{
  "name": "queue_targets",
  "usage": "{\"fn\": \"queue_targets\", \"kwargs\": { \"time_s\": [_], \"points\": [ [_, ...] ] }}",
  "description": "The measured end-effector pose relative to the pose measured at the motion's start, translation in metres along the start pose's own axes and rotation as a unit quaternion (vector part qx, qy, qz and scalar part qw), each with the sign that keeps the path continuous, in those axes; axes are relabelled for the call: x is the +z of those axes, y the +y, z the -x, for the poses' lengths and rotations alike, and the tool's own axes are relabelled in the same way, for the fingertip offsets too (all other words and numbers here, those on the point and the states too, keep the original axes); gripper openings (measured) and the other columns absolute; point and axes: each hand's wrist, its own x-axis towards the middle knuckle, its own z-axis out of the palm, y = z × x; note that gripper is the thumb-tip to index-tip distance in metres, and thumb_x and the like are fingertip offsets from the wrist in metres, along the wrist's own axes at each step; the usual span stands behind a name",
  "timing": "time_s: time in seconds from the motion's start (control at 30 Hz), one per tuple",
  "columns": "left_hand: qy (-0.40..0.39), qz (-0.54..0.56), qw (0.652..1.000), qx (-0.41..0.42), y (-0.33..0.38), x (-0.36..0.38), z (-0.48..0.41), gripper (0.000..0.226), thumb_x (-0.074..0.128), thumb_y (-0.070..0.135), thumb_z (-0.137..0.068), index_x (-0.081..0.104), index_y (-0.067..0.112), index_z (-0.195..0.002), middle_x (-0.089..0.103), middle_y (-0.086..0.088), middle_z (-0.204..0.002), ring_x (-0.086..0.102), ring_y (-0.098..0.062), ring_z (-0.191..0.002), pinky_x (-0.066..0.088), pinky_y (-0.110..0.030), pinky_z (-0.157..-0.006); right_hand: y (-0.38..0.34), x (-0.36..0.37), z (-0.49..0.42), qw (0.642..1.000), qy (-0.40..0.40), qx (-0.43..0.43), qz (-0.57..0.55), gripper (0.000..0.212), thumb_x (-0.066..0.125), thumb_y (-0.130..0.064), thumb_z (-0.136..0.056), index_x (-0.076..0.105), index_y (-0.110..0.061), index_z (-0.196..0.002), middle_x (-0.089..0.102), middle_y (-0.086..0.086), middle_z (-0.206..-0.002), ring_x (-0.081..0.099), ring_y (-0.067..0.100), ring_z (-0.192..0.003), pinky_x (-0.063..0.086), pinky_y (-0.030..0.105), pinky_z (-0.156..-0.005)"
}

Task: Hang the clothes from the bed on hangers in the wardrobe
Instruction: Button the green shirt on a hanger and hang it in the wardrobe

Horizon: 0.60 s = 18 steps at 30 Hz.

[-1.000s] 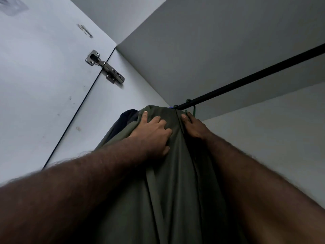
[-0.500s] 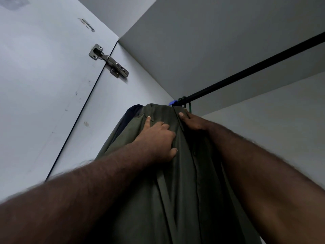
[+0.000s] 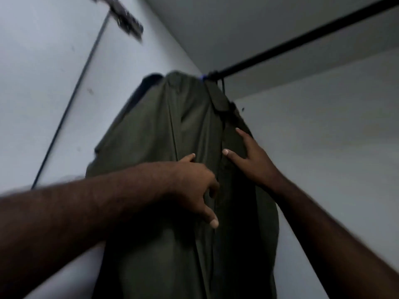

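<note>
Green shirt [image 3: 151,137] hangs vertical off rail [image 3: 302,38], dead ahead. Right hand [image 3: 254,167] flat on it, fingers straight; left hand [image 3: 194,186] slightly lower, curled at placket, grip unclear.

1 head-worn view only: from close beneath the hanging green garment [image 3: 168,130], it tilts steeply upward into the wardrobe, facing the black rail [image 3: 302,43] and wardrobe ceiling [image 3: 237,22].
</note>
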Motion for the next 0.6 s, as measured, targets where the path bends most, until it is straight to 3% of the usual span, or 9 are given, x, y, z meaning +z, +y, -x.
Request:
{"fn": "queue_targets", "kwargs": {
  "time_s": [0.1, 0.17, 0.23, 0.33, 0.4, 0.47, 0.53, 0.6],
  "points": [
    [-0.098, -0.01, 0.994, 0.045, 0.036, 0.034, 0.012, 0.073, 0.066, 0.077, -0.063, 0.059, 0.029, -0.117, 0.061, 0.008, -0.113, 0.052, -0.014, -0.121, 0.008, -0.057, -0.118, 0.027, 0.016, 0.127, 0.995, 0.012, 0.072, -0.065, 0.059, 0.07, -0.042, -0.087, 0.05, -0.025, -0.14, 0.054, -0.004, -0.139, 0.051, 0.008, -0.128, 0.041, 0.033, -0.11],
    [-0.168, 0.01, 0.984, 0.053, 0.06, 0.058, 0.019, 0.075, 0.071, 0.076, -0.059, 0.059, 0.03, -0.117, 0.06, 0.012, -0.101, 0.055, -0.015, -0.115, 0.016, -0.055, -0.116, 0.041, 0.034, 0.206, 0.992, 0.003, 0.116, -0.049, 0.053, 0.071, -0.042, -0.084, 0.057, -0.025, -0.132, 0.053, -0.006, -0.138, 0.049, 0.009, -0.129, 0.038, 0.026, -0.11],
    [-0.225, 0.019, 0.972, 0.058, 0.084, 0.081, 0.024, 0.076, 0.076, 0.07, -0.058, 0.06, 0.029, -0.12, 0.064, 0.01, -0.105, 0.056, -0.017, -0.113, 0.024, -0.052, -0.113, 0.043, 0.051, 0.275, 0.983, -0.001, 0.181, -0.024, 0.05, 0.073, -0.038, -0.084, 0.058, -0.028, -0.13, 0.044, -0.005, -0.143, 0.042, 0.011, -0.135, 0.033, 0.02, -0.109],
    [-0.273, -0.042, 0.957, 0.084, 0.117, 0.111, 0.028, 0.076, 0.082, 0.058, -0.061, 0.059, 0.027, -0.126, 0.063, 0.003, -0.121, 0.057, -0.021, -0.116, 0.026, -0.054, -0.109, 0.042, 0.07, 0.333, 0.958, 0.054, 0.282, -0.01, 0.064, 0.077, -0.025, -0.08, 0.05, -0.028, -0.137, 0.026, -0.002, -0.154, 0.031, 0.02, -0.142, 0.033, 0.037, -0.116],
    [-0.28, -0.102, 0.948, 0.109, 0.138, 0.126, 0.031, 0.071, 0.081, 0.049, -0.068, 0.056, 0.023, -0.129, 0.059, 0.0, -0.126, 0.055, -0.023, -0.119, 0.025, -0.055, -0.11, 0.046, 0.076, 0.354, 0.938, 0.087, 0.337, -0.012, 0.075, 0.078, -0.02, -0.077, 0.041, -0.026, -0.143, 0.026, -0.002, -0.153, 0.035, 0.021, -0.139, 0.036, 0.043, -0.114],
    [-0.253, -0.138, 0.95, 0.123, 0.154, 0.136, 0.035, 0.056, 0.076, 0.038, -0.079, 0.055, 0.018, -0.127, 0.056, -0.004, -0.129, 0.054, -0.025, -0.12, 0.027, -0.054, -0.109, 0.051, 0.078, 0.366, 0.92, 0.076, 0.384, -0.024, 0.075, 0.077, -0.017, -0.076, 0.041, -0.023, -0.142, 0.044, 0.002, -0.142, 0.049, 0.022, -0.127, 0.044, 0.039, -0.106],
    [-0.203, -0.133, 0.962, 0.126, 0.162, 0.143, 0.039, 0.04, 0.066, 0.031, -0.088, 0.054, 0.015, -0.123, 0.056, -0.006, -0.128, 0.056, -0.026, -0.117, 0.032, -0.051, -0.106, 0.051, 0.074, 0.375, 0.906, 0.035, 0.422, -0.014, 0.053, 0.074, -0.016, -0.081, 0.052, -0.018, -0.129, 0.063, 0.002, -0.116, 0.061, 0.026, -0.108, 0.049, 0.033, -0.087],
    [-0.15, -0.116, 0.974, 0.126, 0.165, 0.149, 0.039, 0.033, 0.06, 0.034, -0.092, 0.054, 0.015, -0.119, 0.058, -0.006, -0.123, 0.058, -0.026, -0.111, 0.038, -0.045, -0.098, 0.042, 0.064, 0.386, 0.908, 0.044, 0.417, 0.017, 0.03, 0.071, -0.015, -0.085, 0.059, -0.018, -0.112, 0.063, -0.003, -0.09, 0.065, 0.027, -0.089, 0.046, 0.03, -0.073]
  ]
}}
